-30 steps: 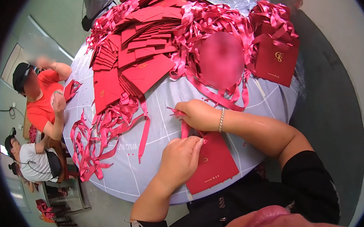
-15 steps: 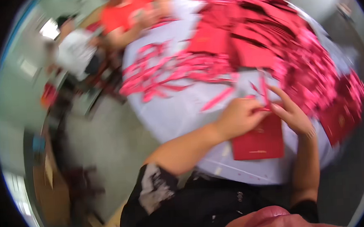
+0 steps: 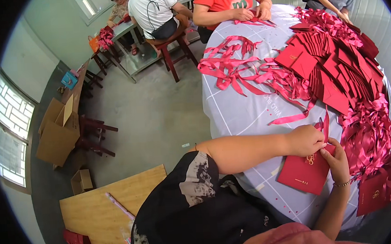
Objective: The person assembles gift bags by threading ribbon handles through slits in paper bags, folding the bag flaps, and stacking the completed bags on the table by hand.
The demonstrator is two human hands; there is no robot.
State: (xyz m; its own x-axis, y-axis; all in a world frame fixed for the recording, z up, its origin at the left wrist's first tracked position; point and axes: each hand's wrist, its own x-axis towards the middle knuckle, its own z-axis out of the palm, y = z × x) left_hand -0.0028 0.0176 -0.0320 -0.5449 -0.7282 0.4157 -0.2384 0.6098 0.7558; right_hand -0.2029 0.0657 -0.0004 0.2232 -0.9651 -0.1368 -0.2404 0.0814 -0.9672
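Note:
A flat red paper bag (image 3: 301, 176) with gold print lies tilted on the table before me. At its upper edge, my left hand (image 3: 305, 140) is closed, its fingertips pinching a pink-red ribbon (image 3: 326, 124) whose end sticks up past the knuckles. My right hand (image 3: 338, 162) meets it there, thumb on the bag's face and fingers curled behind the edge; a bracelet circles that wrist. The fingertips of both hands almost touch, and the knot or hole between them is hidden. Loose ribbons (image 3: 242, 73) lie tangled beyond my left hand.
Stacked red bags (image 3: 336, 66) and a ribbon heap (image 3: 366, 130) cover the table's right side. Another red bag (image 3: 373, 194) hangs over the near right edge. A person in a red shirt (image 3: 228, 4) handles ribbon across the table. A wooden board (image 3: 115, 204) and cardboard box (image 3: 60, 131) are at left.
My view has swung left, so the table and both hands sit farther right in the picture. The right hand's spread fingers have closed in at the bag's upper edge, beside the left.

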